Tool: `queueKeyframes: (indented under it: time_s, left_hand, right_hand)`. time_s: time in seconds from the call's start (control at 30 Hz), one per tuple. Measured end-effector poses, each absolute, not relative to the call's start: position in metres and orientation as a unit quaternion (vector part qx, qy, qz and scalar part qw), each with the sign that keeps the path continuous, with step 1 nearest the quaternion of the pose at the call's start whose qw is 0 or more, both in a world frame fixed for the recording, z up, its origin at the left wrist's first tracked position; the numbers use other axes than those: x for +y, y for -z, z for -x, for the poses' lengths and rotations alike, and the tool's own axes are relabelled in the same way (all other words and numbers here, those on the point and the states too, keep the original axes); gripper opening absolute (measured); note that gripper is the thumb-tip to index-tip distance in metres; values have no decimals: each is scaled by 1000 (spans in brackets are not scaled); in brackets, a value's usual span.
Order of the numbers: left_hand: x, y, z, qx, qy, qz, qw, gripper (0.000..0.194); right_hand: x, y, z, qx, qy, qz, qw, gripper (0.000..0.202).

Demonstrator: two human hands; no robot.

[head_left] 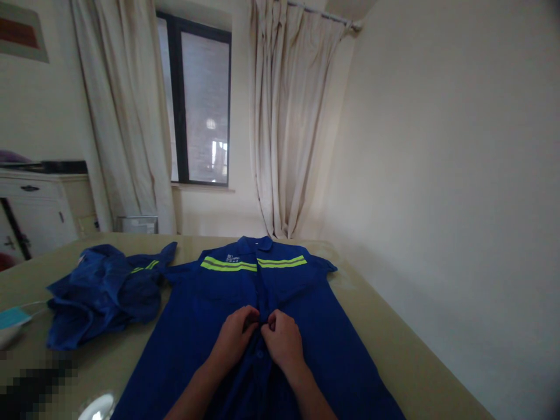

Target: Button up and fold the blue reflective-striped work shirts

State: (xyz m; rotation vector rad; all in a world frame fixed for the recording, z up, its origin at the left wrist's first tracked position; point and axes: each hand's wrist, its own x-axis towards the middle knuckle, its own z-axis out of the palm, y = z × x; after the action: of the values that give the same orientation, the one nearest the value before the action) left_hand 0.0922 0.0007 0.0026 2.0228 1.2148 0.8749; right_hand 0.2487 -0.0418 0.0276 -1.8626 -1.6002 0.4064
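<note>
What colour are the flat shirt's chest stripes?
The chest stripes are yellow-green with grey middles: head view.

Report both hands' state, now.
Left hand: closed, pinching front edge of laid-out blue collared fabric shirt.
Right hand: closed, pinching same shirt's front.

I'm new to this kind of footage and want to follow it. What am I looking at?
There's no machine here: this single picture comes from a camera on someone's head, looking forward and down. The wearer's bare left hand and right hand meet at the front opening of a blue shirt, pinching its cloth. The shirt lies spread on a table, collar at the far end. Left of it are a crumpled blue garment and a mask.
</note>
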Motion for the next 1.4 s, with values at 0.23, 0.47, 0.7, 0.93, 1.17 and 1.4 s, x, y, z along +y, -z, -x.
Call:
queueKeyframes:
  time_s: [0.23,0.47,0.7,0.93,1.17,1.4]
  left_hand:
    - [-2,-10,-104,429,-375,-781,257,24]
    - [1,-5,-103,393,-426,-754,308,31]
    - [0,-5,-102,420,-382,-756,326,25]
    - [-9,-11,-105,467,-365,-765,253,19]
    - [-12,-13,-104,459,-367,-776,231,22]
    - [-7,-9,-105,463,-389,-763,230,22]
  right_hand:
    - [-33,-26,-260,-591,-264,624,438,16]
    - [-36,-21,-248,-569,-220,672,420,27]
    - [-33,-17,-253,-583,-230,654,423,17]
    - [-28,-13,-260,-558,-294,596,496,17]
    - [-27,-5,-260,-553,-310,595,495,27]
    - [-27,-7,-260,-554,-295,602,493,24]
